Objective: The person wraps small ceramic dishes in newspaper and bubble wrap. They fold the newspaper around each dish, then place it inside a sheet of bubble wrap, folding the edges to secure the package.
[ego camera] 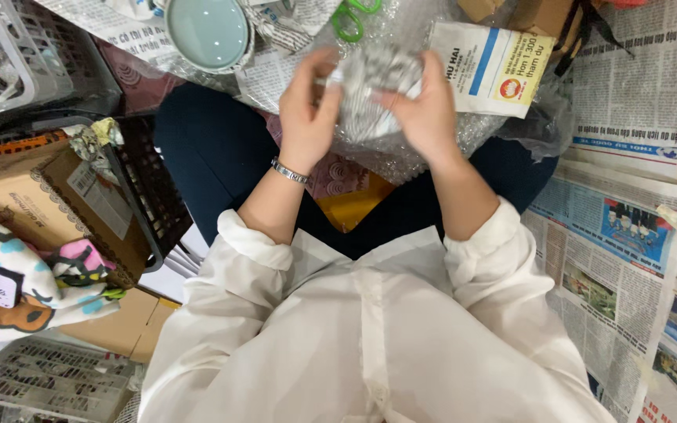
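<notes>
We grip the small newspaper-wrapped bundle (374, 74) between our left hand (307, 117) and right hand (425, 110), both closed on it, just above the clear bubble-wrap sheet (401, 153).

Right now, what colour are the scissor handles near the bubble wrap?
Bright green scissor handles, seen in the head view.

What the left hand (307, 110) and right hand (425, 106) grip stays unknown, a newspaper-wrapped bundle (374, 78) masking its contents and motion blur softening the fingers. The top edge cuts off the pale green bowl (207, 31), the green-handled scissors (352, 17) and a brown cardboard box (542, 16), while the grey plastic basket (17, 63) runs out of view at upper left, its contents indistinct.
</notes>
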